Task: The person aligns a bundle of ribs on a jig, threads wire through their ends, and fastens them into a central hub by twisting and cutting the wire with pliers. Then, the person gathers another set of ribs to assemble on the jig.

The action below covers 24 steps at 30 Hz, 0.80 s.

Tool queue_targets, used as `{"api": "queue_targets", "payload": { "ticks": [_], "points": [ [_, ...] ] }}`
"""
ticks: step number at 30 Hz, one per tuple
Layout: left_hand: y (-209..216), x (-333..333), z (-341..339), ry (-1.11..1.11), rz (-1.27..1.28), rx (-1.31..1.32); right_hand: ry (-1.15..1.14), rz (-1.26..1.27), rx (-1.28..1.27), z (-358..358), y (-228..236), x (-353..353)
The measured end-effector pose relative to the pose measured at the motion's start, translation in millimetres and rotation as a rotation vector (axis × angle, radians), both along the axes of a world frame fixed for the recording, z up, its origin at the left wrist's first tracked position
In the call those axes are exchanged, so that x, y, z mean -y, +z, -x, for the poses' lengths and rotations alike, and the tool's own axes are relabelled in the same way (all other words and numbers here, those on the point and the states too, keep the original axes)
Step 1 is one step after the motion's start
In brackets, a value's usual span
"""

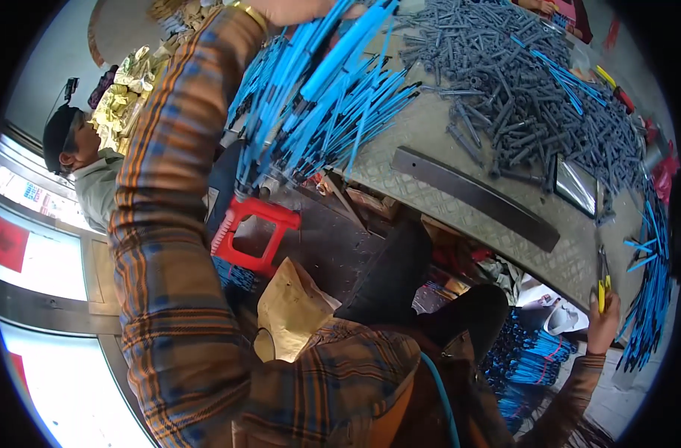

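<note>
My left hand, at the top edge and partly cut off, is closed round a bundle of thin blue rods with dark ends. The bundle is smeared by motion and hangs over the table's left edge. More blue rods lie under and beside it on the table. At the lower right, my right hand is closed round the yellow handles of a pair of pliers. Their metal jaws point away from me, over the table's edge. Another heap of blue rods lies just right of the pliers.
Grey ribbed plugs cover much of the metal table. A dark flat bar lies along its near side. A red plastic stool stands below left. Tied blue bundles lie below right. Another person is at the left.
</note>
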<state>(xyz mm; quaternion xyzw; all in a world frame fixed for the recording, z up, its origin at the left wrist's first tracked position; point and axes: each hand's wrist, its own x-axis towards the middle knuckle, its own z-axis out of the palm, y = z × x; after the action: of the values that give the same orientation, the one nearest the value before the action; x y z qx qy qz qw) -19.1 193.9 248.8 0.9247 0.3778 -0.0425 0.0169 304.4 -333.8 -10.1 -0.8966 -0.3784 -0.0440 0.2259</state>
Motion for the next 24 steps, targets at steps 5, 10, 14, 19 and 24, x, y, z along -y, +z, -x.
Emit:
{"api": "queue_targets", "payload": {
  "ticks": [5, 10, 14, 19, 24],
  "points": [
    [-74.1, -141.6, -11.7, -0.103, -0.026, -0.091, -0.023, -0.033, 0.224, -8.0, -12.8, -0.8],
    [-136.8, -163.0, -24.7, -0.241, -0.013, -0.001, 0.056, 0.027, 0.303, -11.9, -15.9, 2.8],
    [-105.5, -140.2, -17.2, 0.417, 0.502, 1.026, 0.046, 0.048, 0.264, -18.6, -19.7, 5.1],
    [-96.2, -115.5, 40.5, 0.179, 0.003, 0.516, 0.04, -0.02, 0.307, -21.9, -28.4, 9.7],
    [-153.2, -64.8, 52.8, -0.006, 0.21, 0.541, -0.081, 0.043, 0.403, -6.7, -22.1, 19.0]
  ]
}}
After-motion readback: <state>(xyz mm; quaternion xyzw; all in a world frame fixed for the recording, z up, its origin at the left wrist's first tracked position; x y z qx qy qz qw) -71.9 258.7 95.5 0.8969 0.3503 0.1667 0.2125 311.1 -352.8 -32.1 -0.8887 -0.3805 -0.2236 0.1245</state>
